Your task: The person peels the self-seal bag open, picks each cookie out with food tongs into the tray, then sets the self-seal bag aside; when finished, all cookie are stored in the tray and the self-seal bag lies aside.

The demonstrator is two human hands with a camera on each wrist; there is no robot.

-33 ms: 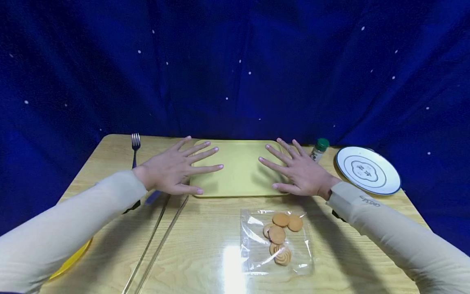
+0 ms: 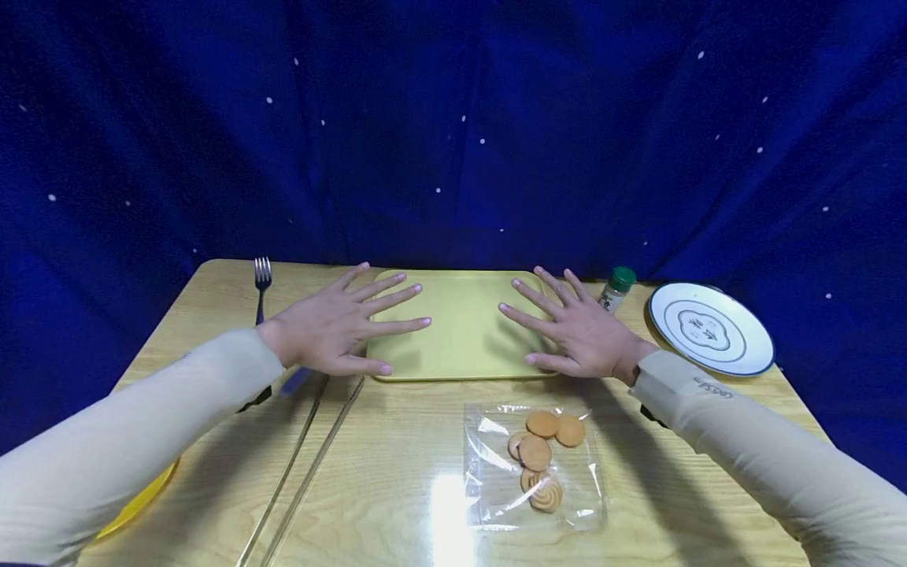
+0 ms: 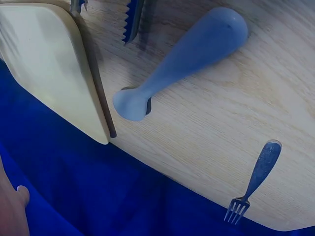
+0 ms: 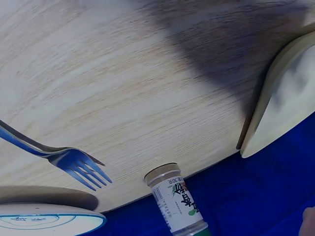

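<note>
Dark blue speckled cloth (image 2: 453, 126) hangs behind a wood-grained table (image 2: 397, 449), which I view remotely through three cameras. A fork (image 2: 263, 276) at left passes behind the left wrist (image 2: 275, 340); a yellow object (image 2: 142, 500) at lower left is cropped and partly covered by the left sleeve (image 2: 156, 433), so I cannot identify it. Two slim metal bars (image 2: 306, 472) are cut off by the lower edge. Only the left-wrist view shows me a blue utensil (image 3: 192, 49) whole, and only the right-wrist view reveals a second fork (image 4: 78, 164), its handle cropped. Glare obscures parts of a clear bag (image 2: 489, 496) containing biscuits (image 2: 534, 453). The left hand (image 2: 329, 331) extends over one end of a pale yellow tray (image 2: 464, 323), the right hand (image 2: 581, 335) over the other, both released, with straight, spread fingers. Neither grasps anything; whether they touch the tray, I cannot tell. The tray lies along the table's far edge, a green-capped shaker (image 2: 618, 286) partly behind the right hand and a white plate (image 2: 740, 339) farther right. Compared with the earlier frame, I detect no change in hands, tray or bag.
</note>
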